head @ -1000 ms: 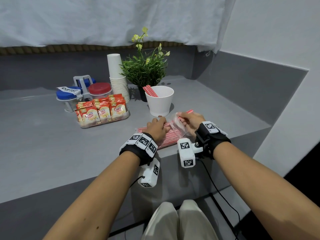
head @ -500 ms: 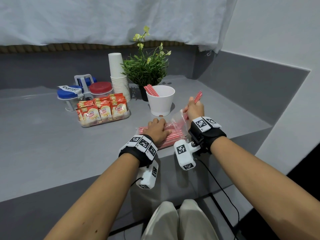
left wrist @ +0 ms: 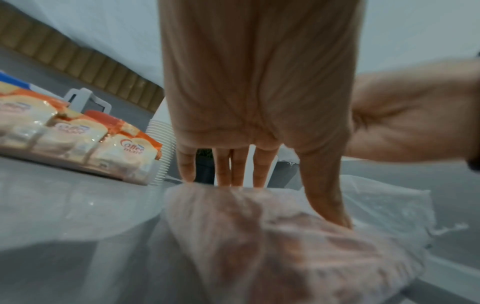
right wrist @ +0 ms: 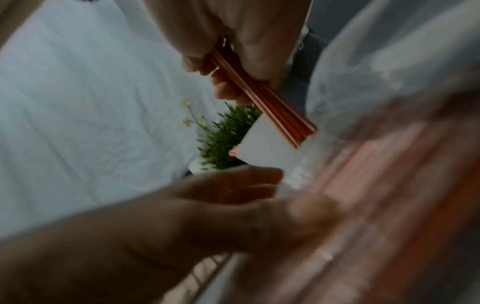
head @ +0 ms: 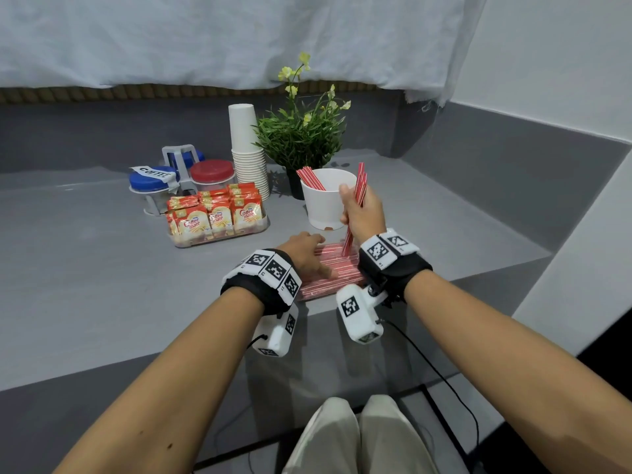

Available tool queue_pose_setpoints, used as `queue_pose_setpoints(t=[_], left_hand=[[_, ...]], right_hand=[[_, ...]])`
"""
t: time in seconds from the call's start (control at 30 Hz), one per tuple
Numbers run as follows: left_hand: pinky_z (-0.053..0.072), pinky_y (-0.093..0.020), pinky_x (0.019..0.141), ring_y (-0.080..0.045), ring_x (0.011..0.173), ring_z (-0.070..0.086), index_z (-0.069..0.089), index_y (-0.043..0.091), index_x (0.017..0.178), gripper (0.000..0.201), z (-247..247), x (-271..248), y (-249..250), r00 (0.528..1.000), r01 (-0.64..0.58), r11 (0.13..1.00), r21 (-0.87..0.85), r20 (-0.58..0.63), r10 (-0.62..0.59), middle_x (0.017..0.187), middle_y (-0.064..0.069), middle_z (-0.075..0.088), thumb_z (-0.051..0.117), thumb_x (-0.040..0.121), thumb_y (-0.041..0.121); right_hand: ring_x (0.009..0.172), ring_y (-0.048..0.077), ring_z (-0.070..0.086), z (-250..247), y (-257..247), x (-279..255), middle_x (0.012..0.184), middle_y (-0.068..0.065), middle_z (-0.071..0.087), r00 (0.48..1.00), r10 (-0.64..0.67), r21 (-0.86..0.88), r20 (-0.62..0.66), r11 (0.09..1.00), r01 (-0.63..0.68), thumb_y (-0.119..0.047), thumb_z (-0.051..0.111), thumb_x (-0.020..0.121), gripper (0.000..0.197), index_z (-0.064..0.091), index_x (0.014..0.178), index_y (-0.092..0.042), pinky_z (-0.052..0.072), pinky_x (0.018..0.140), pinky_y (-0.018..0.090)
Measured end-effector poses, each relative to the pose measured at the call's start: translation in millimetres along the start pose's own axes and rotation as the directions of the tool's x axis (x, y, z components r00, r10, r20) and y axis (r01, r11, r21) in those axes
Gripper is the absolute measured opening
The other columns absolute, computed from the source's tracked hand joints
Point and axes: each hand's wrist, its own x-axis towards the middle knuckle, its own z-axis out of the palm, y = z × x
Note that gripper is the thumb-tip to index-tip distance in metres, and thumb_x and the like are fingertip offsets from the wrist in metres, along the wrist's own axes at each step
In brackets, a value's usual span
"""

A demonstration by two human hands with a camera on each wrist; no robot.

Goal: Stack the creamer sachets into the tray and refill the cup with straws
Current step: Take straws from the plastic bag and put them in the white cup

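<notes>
Two hands work at a grey table (head: 85,285) under a white cloth backdrop (head: 205,35).
Right hand (head: 362,213) grips red straws (head: 359,189) beside the cup (head: 325,203); left hand (head: 304,253) lies flat, fingers straight, on the straw bag (head: 337,273).

My arms are bare, no sleeves. On each wrist I wear a black fabric wrist strap (head: 260,289) topped with white square tiles printed in black block codes. A white plastic camera pod (head: 359,314) bearing the same codes hangs under each strap, trailing a thin black cable (head: 441,378). Pale beige trousers (head: 355,436) cover my knees at bottom centre.
</notes>
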Motion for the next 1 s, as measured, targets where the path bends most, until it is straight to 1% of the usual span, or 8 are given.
queue_pose_setpoints(t=[0.07,0.2,0.33,0.5,0.6,0.73,0.8,1.0], left_hand=[[0.033,-0.039,0.108,-0.027,0.127,0.042,0.031,0.013,0.142,0.076,1.8,0.4,-4.4,0.999,0.01,1.0,-0.019,0.035,-0.01,0.14,-0.011,0.04,0.067,0.081,0.039],[0.036,-0.04,0.107,-0.027,0.124,0.045,0.031,0.012,0.141,0.077,3.8,3.6,-6.6,0.998,0.022,0.999,-0.047,0.056,-0.019,0.138,-0.011,0.043,0.068,0.08,0.04],[0.033,-0.041,0.11,-0.027,0.127,0.043,0.032,0.013,0.141,0.075,-0.8,5.2,-5.6,0.995,0.027,0.999,-0.044,0.093,-0.022,0.141,-0.009,0.043,0.067,0.081,0.04],[0.03,-0.036,0.111,-0.024,0.129,0.042,0.04,0.013,0.136,0.059,-22.6,11.6,-3.5,0.995,0.027,0.998,-0.049,0.1,-0.022,0.141,-0.007,0.044,0.06,0.087,0.037],[0.034,-0.032,0.103,-0.023,0.124,0.046,0.047,0.01,0.13,0.051,-44.0,17.1,-1.7,1.0,-0.002,0.995,-0.098,0.009,0.002,0.135,-0.007,0.049,0.058,0.088,0.038],[0.04,-0.031,0.096,-0.024,0.112,0.055,0.059,0.006,0.116,0.036,-77.4,27.4,3.0,0.982,-0.063,0.98,-0.19,-0.189,0.026,0.122,-0.011,0.06,0.057,0.09,0.032],[0.043,-0.03,0.092,-0.024,0.104,0.058,0.061,0.005,0.111,0.03,-91.3,37.3,4.7,0.964,-0.072,0.969,-0.238,-0.264,0.007,0.116,-0.013,0.063,0.057,0.091,0.027],[0.049,-0.033,0.087,-0.029,0.108,0.06,0.066,0.006,0.099,0.016,-113.0,79.2,2.7,0.901,-0.062,0.911,-0.408,-0.415,-0.125,0.112,-0.017,0.065,0.055,0.091,0.015]], right_hand=[[0.056,0.009,0.048,0.8,16.5,-8.1,0.062,-0.007,0.049,0.997,0.047,-0.06,0.057,0.997,-0.044,-0.025,0.056,0.09,0.021,0.049,0.07,-0.024,0.042,0.048,0.014],[0.045,0.01,0.05,1.0,31.8,-12.6,0.053,0.0,0.05,0.984,0.147,-0.163,0.096,0.978,-0.13,-0.035,0.058,0.088,0.034,0.048,0.06,-0.02,0.044,0.056,0.026],[0.04,0.007,0.048,1.8,25.9,-5.8,0.052,0.001,0.049,0.983,0.147,-0.128,0.109,0.983,-0.133,-0.037,0.054,0.091,0.036,0.047,0.06,-0.018,0.043,0.053,0.023],[0.047,0.012,0.044,4.0,1.5,16.8,0.051,0.001,0.044,0.994,0.106,-0.108,0.041,0.989,-0.101,-0.039,0.05,0.092,0.048,0.042,0.051,-0.014,0.04,0.053,0.02],[0.044,0.009,0.042,4.0,-18.0,33.2,0.048,-0.002,0.043,0.999,0.041,-0.155,0.027,0.987,-0.037,-0.041,0.046,0.093,0.053,0.043,0.048,-0.014,0.036,0.053,0.021],[0.046,0.013,0.045,7.4,-35.3,60.0,0.05,0.001,0.049,1.0,-0.001,-0.188,-0.004,0.982,0.0,-0.039,0.046,0.092,0.054,0.047,0.044,-0.014,0.043,0.062,0.029],[0.044,0.013,0.046,9.0,-40.3,73.8,0.049,0.002,0.05,1.0,-0.013,-0.204,-0.024,0.979,0.008,-0.033,0.047,0.091,0.051,0.048,0.044,-0.014,0.043,0.061,0.029],[0.033,0.008,0.045,18.0,-35.6,112.7,0.048,0.003,0.054,0.999,-0.022,-0.289,-0.027,0.957,0.013,-0.027,0.049,0.086,0.043,0.054,0.046,-0.012,0.046,0.052,0.028]])
